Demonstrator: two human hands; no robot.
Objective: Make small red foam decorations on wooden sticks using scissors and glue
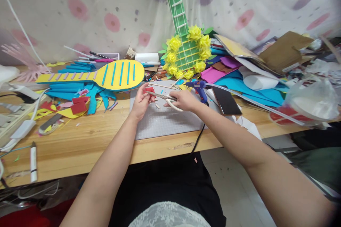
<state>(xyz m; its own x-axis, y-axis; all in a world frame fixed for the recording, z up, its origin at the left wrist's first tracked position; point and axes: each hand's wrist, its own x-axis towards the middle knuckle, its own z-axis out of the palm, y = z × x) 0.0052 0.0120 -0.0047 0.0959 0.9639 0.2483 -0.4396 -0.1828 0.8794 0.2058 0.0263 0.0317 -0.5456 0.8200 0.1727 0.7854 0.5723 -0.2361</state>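
My left hand [141, 103] pinches a small red piece [150, 91], which looks like paper or foam sheet, over a grey cutting mat [157, 126]. Gripped by their white handles in my right hand [183, 100] is a pair of scissors [163, 96]. Its metal blades point left and reach the red piece. Whether they have cut into it I cannot make out. Small scraps and thin sticks lie on the mat around both hands. Just beyond my right hand rests a blue glue gun [199, 89].
A yellow paddle-shaped cutout [119, 75] with blue strips lies left. A green guitar-shaped craft [183, 48] with yellow flowers leans at the back. Right are a phone [226, 100], blue sheets [255, 95] and a red-and-white bucket [293, 113]. Coloured scraps [77, 106] and a white marker [33, 163] lie left.
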